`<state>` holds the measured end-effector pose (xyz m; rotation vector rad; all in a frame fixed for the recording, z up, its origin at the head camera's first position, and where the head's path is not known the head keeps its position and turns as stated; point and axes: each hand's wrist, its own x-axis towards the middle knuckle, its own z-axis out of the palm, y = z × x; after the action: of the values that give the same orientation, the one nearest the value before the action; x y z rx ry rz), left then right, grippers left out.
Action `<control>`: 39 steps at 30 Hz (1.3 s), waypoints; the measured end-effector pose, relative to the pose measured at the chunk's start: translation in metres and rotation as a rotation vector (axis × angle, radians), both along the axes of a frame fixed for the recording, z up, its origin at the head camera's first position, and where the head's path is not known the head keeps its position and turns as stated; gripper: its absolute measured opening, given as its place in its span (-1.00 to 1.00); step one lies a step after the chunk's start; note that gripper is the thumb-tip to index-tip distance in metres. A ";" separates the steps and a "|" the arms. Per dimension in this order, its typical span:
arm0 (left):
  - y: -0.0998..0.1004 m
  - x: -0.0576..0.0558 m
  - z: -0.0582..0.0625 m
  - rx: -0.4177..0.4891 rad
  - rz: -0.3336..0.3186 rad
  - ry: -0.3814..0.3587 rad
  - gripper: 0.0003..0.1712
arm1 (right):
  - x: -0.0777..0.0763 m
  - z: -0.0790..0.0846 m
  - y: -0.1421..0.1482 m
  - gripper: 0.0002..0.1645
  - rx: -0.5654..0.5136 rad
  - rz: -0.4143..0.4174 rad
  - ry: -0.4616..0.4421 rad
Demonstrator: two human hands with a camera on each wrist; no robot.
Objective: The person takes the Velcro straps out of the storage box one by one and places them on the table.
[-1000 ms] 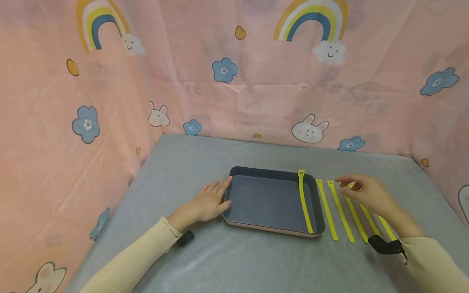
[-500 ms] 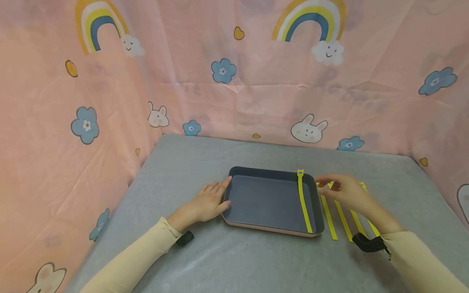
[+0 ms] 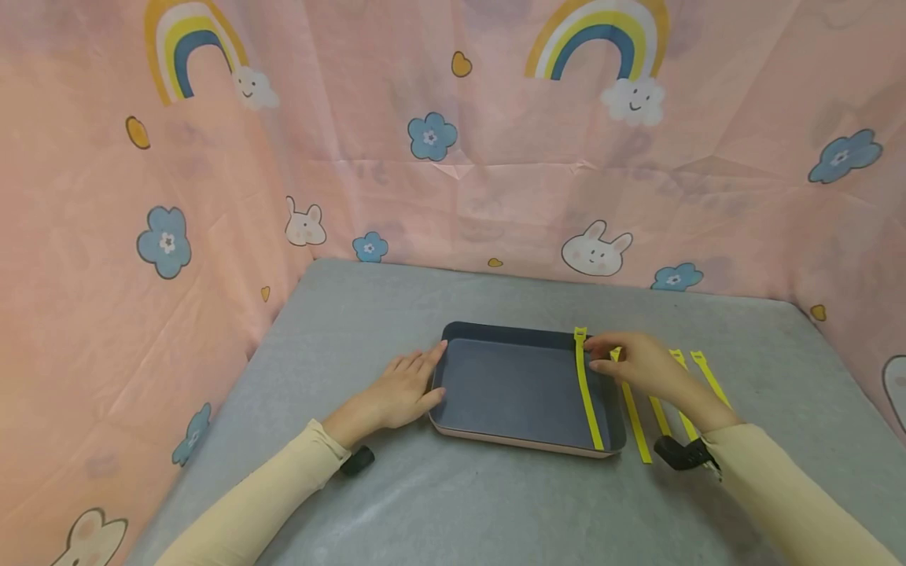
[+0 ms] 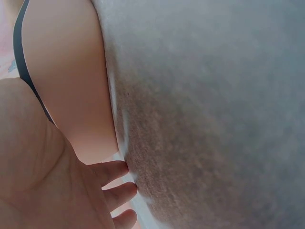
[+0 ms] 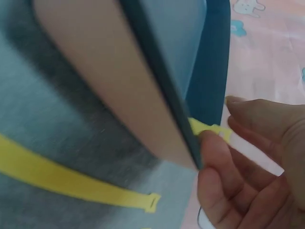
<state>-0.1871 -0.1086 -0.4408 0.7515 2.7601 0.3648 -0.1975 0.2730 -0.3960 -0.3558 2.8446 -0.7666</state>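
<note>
My left hand [image 3: 405, 391] lies against the left edge of a dark rectangular baking tray [image 3: 506, 393], fingers stretched out; in the left wrist view these fingers [image 4: 116, 195] lie beside its tan outer wall [image 4: 71, 81]. One yellow cable tie [image 3: 586, 393] with a slotted head lies lengthwise in the tray's right part, its head over the far rim. My right hand [image 3: 640, 365] hovers just right of that head, fingers loosely bent. In the right wrist view, thumb and fingers of the right hand [image 5: 257, 176] stand apart around the tie's head [image 5: 217, 131].
Several more yellow cable ties [image 3: 637, 424] lie side by side on the grey tabletop [image 3: 481, 519] right of the tray, partly hidden by the right hand and arm. A pink patterned curtain [image 3: 495, 196] stands behind the table and at its sides.
The right hand has moved left from above the loose ties to the tie in the tray. The left hand and tray have stayed in place.
</note>
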 end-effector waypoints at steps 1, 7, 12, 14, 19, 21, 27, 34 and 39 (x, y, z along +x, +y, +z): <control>0.000 0.000 0.000 -0.001 0.000 0.002 -0.16 | -0.001 0.001 -0.001 -0.57 -0.003 0.003 -0.009; 0.000 0.000 0.000 0.007 0.005 0.002 -0.16 | -0.004 0.006 -0.011 -0.58 -0.001 -0.015 -0.047; 0.000 0.000 -0.001 0.014 0.001 0.004 -0.15 | -0.006 0.007 -0.015 -0.58 -0.006 -0.047 -0.066; 0.000 0.001 0.000 0.016 -0.001 0.007 -0.16 | -0.007 0.007 -0.016 -0.58 -0.008 -0.059 -0.074; 0.000 0.001 0.000 0.012 -0.002 0.005 -0.16 | -0.010 0.004 -0.016 -0.60 -0.035 -0.094 -0.064; 0.000 0.000 0.000 0.013 -0.003 0.003 -0.15 | -0.010 0.002 -0.016 -0.61 -0.053 -0.106 -0.048; 0.000 0.000 -0.001 0.018 -0.005 0.005 -0.16 | -0.013 -0.002 -0.014 -0.59 -0.122 -0.184 -0.062; 0.000 0.001 -0.001 0.013 -0.003 0.007 -0.15 | -0.017 -0.005 -0.013 -0.46 -0.181 -0.326 -0.149; 0.000 0.001 -0.001 0.004 0.000 0.007 -0.15 | -0.018 -0.007 -0.014 -0.45 -0.134 -0.330 -0.124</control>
<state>-0.1865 -0.1085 -0.4415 0.7554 2.7665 0.3677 -0.2151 0.2585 -0.4029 0.1459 2.7735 -1.0027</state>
